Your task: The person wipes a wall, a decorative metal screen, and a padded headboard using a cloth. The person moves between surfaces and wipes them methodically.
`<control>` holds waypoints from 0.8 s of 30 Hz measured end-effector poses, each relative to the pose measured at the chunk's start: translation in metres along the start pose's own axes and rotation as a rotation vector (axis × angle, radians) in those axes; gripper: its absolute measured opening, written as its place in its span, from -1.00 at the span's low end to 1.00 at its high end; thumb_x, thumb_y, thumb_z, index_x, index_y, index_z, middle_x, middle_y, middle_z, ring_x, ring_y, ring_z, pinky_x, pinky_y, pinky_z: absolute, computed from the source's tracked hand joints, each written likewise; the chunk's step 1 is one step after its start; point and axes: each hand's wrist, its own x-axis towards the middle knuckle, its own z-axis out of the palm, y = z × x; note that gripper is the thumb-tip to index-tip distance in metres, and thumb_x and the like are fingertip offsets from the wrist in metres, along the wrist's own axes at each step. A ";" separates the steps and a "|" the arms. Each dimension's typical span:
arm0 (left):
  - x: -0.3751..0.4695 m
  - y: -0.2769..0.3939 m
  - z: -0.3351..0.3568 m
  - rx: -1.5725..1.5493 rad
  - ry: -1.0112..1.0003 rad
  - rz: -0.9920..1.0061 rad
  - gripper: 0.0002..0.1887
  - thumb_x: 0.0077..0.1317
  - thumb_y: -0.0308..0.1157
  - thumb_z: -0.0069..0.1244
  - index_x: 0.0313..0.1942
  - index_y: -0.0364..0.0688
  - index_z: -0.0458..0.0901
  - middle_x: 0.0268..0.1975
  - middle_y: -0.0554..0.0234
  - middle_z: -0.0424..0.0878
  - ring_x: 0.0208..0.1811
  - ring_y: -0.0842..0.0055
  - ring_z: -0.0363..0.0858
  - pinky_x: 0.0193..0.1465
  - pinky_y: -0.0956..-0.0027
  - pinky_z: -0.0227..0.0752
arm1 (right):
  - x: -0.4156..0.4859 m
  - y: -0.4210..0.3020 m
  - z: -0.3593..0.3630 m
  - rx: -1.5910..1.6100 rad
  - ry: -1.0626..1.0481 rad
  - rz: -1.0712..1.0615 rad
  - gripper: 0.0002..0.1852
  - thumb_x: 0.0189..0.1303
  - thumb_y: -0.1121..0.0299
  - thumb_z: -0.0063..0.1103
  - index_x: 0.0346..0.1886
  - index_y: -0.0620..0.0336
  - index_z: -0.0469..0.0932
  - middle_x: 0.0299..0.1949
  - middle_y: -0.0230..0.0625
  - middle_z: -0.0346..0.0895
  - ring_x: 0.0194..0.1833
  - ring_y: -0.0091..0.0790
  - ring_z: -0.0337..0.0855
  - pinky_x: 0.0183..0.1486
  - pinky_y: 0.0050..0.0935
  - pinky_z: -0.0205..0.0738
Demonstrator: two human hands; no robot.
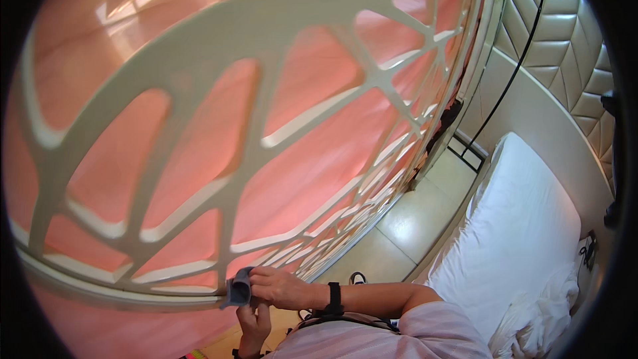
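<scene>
My right hand, with a dark band at its wrist, grips a folded blue-grey cloth. The cloth lies at the lower edge of a large white openwork lattice panel. Just under it is my left hand, raised, its fingertips meeting the cloth's lower side. Whether those fingers grip the cloth is hidden. Through the panel's cut-outs shows a glossy pink surface with window-like reflections near the top.
To the right stands a bed with a white sheet and rumpled white bedding. A black cable hangs before the padded wall panel. Pale floor tiles run between lattice and bed. A shoe shows below me.
</scene>
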 end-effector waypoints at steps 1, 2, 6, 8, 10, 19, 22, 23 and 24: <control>0.011 0.007 0.012 -0.043 -0.032 0.060 -0.83 0.50 -0.52 0.03 0.01 -0.42 0.58 -0.22 0.02 0.81 -0.19 0.41 0.80 -0.08 0.34 0.62 | -0.005 0.002 -0.015 -0.020 0.019 0.033 -0.72 -0.04 0.55 0.34 -0.21 0.18 0.54 -0.11 -0.22 0.55 0.10 -0.01 0.58 0.17 -0.17 0.57; 0.021 0.015 0.026 0.010 -0.023 0.046 -0.79 0.49 -0.51 0.04 0.04 -0.43 0.56 -0.16 0.00 0.81 -0.12 0.40 0.82 -0.04 0.34 0.63 | -0.010 0.004 -0.031 -0.035 0.050 0.077 -0.72 -0.01 0.55 0.35 -0.17 0.20 0.57 -0.10 -0.20 0.55 0.09 0.00 0.59 0.17 -0.16 0.58; 0.066 0.038 0.088 -0.092 -0.124 0.040 -0.70 0.50 -0.49 0.06 0.14 -0.48 0.51 -0.05 -0.05 0.79 -0.02 0.33 0.83 0.08 0.30 0.68 | -0.029 0.014 -0.090 -0.046 0.299 0.254 -0.58 0.11 0.57 0.41 0.09 0.27 0.58 0.12 -0.06 0.58 0.15 0.07 0.63 0.18 -0.11 0.60; 0.089 0.045 0.117 -0.035 -0.235 0.085 -0.67 0.53 -0.46 0.09 0.18 -0.47 0.50 0.01 -0.04 0.74 0.01 0.35 0.80 0.07 0.30 0.68 | -0.039 0.025 -0.117 -0.134 0.459 0.293 -0.43 0.04 0.60 0.47 0.19 0.24 0.54 0.18 -0.03 0.56 0.19 0.14 0.62 0.22 -0.07 0.59; 0.113 0.049 0.153 -0.127 -0.320 0.028 -0.68 0.55 -0.46 0.07 0.20 -0.45 0.51 0.04 -0.03 0.71 0.03 0.36 0.78 0.07 0.28 0.70 | -0.052 0.036 -0.144 -0.120 0.507 0.429 -0.44 0.06 0.61 0.40 0.20 0.20 0.54 0.17 -0.01 0.56 0.20 0.17 0.60 0.24 -0.06 0.57; 0.173 0.047 0.274 -0.104 -0.558 0.031 -0.56 0.61 -0.35 0.04 0.35 -0.41 0.43 0.11 -0.07 0.68 0.07 0.35 0.73 0.10 0.29 0.63 | -0.113 0.097 -0.223 -0.464 0.747 0.600 -0.59 0.18 0.58 0.38 0.13 0.18 0.61 -0.03 -0.12 0.64 0.02 0.01 0.66 0.07 -0.14 0.58; 0.159 0.026 0.279 0.012 -0.537 0.281 -0.42 0.53 -0.31 0.14 0.41 -0.42 0.38 0.19 -0.32 0.63 0.11 0.00 0.74 0.05 0.11 0.66 | -0.132 0.116 -0.216 -0.169 0.811 0.733 -0.57 0.34 0.70 0.19 0.25 0.19 0.60 0.03 -0.22 0.71 -0.02 -0.28 0.77 0.03 -0.30 0.70; 0.151 0.017 0.271 0.055 -0.550 0.252 -0.41 0.52 -0.31 0.15 0.42 -0.41 0.37 0.21 -0.35 0.62 0.12 -0.02 0.73 0.08 0.09 0.65 | -0.138 0.119 -0.212 -0.077 0.755 0.808 -0.56 0.35 0.75 0.14 0.25 0.20 0.60 0.04 -0.24 0.71 -0.03 -0.33 0.78 0.00 -0.34 0.71; 0.141 0.009 0.263 0.081 -0.568 0.225 -0.40 0.52 -0.31 0.16 0.43 -0.41 0.37 0.23 -0.37 0.61 0.13 -0.03 0.73 0.11 0.08 0.64 | -0.139 0.122 -0.202 -0.243 0.803 0.668 -0.56 0.32 0.79 0.13 0.21 0.22 0.63 0.10 -0.22 0.69 -0.05 -0.34 0.78 -0.05 -0.37 0.71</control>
